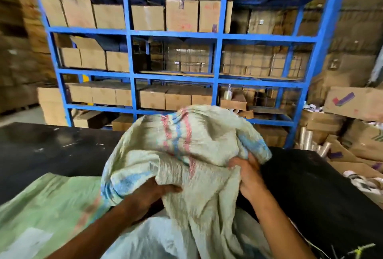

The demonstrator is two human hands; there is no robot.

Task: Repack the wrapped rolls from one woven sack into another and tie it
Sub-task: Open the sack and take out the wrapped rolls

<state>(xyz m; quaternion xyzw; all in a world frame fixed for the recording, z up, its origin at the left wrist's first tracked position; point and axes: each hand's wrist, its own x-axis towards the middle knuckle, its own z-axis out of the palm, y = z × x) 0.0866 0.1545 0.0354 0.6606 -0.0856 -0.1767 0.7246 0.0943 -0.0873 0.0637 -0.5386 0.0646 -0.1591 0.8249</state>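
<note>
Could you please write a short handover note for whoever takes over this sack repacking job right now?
Left hand and right hand both grip the striped woven sack, held bunched above the black table.
A second, greenish sack lies flat on the table at the left; white sacking sits just below the hands.
No wrapped rolls are visible, so progress on the transfer cannot be judged.
Left: confirm the rolls are moved, then tie the sack.

Both hands, left (151, 194), right (247, 174), gripping bunched woven sack (186, 145), blue shelving (174, 33) behind
</note>
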